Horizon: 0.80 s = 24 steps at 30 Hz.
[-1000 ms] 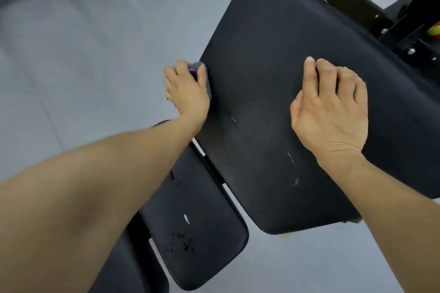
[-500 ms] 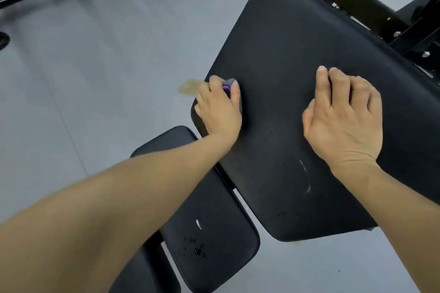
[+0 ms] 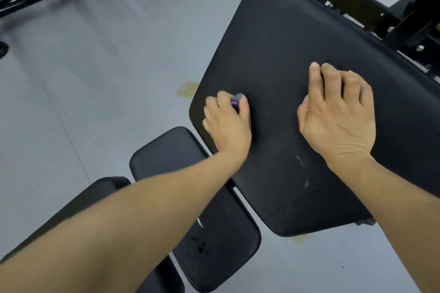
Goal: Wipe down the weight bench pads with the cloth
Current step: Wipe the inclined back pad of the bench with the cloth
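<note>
Gripping a bunched grey-and-purple cloth (image 3: 238, 100), the left hand (image 3: 226, 123) presses it onto the large black back pad (image 3: 281, 38), near that pad's left edge. Right hand (image 3: 338, 114): resting palm-down on the same pad, well right of the cloth, fingers loosely bent, holding nothing. Smaller seat pad (image 3: 166, 147): just below, partly under the left forearm. Black frame (image 3: 371, 12): upper right. Grey floor (image 3: 100, 74): yellowish mark (image 3: 187, 88) beside the pad edge.
</note>
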### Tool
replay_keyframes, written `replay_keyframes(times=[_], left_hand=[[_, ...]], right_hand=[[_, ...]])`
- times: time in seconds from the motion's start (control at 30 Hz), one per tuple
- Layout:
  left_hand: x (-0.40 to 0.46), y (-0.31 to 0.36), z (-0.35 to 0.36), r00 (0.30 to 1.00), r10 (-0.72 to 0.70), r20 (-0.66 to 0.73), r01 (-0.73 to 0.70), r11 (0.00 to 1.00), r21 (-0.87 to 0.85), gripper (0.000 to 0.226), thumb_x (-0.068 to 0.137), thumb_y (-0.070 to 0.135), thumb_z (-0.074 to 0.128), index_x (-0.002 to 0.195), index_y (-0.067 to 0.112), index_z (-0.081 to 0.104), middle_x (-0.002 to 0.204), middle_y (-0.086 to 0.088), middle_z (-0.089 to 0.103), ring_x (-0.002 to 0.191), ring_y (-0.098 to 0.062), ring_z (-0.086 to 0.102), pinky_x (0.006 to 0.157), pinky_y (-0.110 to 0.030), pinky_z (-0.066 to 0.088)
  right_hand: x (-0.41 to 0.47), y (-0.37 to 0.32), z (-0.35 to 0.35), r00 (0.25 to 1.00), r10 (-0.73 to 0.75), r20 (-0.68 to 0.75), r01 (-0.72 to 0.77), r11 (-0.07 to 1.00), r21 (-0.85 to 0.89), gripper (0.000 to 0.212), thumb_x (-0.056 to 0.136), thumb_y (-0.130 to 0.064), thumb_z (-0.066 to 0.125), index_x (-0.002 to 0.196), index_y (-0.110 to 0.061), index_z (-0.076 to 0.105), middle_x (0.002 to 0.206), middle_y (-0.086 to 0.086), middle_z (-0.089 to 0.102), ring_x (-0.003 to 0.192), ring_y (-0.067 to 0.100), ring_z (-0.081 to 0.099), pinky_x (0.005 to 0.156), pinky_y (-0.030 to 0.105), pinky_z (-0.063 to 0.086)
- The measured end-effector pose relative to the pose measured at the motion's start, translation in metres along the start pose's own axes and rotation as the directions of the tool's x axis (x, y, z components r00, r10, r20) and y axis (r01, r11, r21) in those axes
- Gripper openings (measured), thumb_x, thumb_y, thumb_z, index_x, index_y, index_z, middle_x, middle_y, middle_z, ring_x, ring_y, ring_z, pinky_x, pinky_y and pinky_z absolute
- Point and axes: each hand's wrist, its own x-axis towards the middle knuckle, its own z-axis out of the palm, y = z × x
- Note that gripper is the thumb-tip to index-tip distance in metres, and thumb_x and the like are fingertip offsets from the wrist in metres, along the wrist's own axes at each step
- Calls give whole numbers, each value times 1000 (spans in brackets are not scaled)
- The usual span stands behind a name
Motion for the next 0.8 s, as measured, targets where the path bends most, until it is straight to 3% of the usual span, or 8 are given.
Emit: replay_keyframes(times=[0.17,0.3,0.43,0.53,0.63,0.8], left_hand=[[47,10,9,977,-208,-40,205,977,-67,25,94,34,47,99,10,53,106,-8,50,102,-27,49,85,-36,36],[-1,2,4,997,-1,-80,1,1000,-8,21,87,30,59,84,9,54,88,-11,52,81,-30,52,68,-35,35],[-46,-5,-7,986,163,41,-164,986,15,22,85,33,54,80,11,52,83,-9,50,75,-27,50,63,-35,38],[2,4,0,983,182,-19,-181,983,13,20,86,28,58,82,9,54,88,-13,53,82,-33,52,67,-38,38],[49,18,7,995,89,-41,-87,995,51,24,91,32,52,92,9,54,97,-13,52,90,-31,51,75,-39,38],[11,12,8,987,144,-74,-141,989,48,22,86,29,58,81,8,52,84,-11,51,76,-30,51,64,-37,38]], right_hand=[[0,0,3,1000,-4,-8,3,999,-34,47,94,-25,35,135,-4,44,123,12,56,104,28,32,100,39,25],[-1,1,3,1000,-2,-1,2,1000,-27,47,94,-24,35,135,-3,44,124,12,56,104,28,33,100,39,24],[-1,2,0,1000,0,5,0,1000,-19,47,94,-24,34,135,-3,44,125,13,56,105,28,33,100,40,25],[0,0,0,1000,1,-6,-1,1000,-13,47,93,-24,37,134,-3,45,123,13,57,104,28,32,100,39,24],[0,1,2,1000,-9,-3,9,1000,-24,47,93,-24,36,134,-3,45,123,13,57,104,28,33,100,39,25],[-1,2,3,1000,-7,-6,7,1000,-29,47,94,-24,35,135,-3,45,124,12,57,105,27,35,101,39,27]])
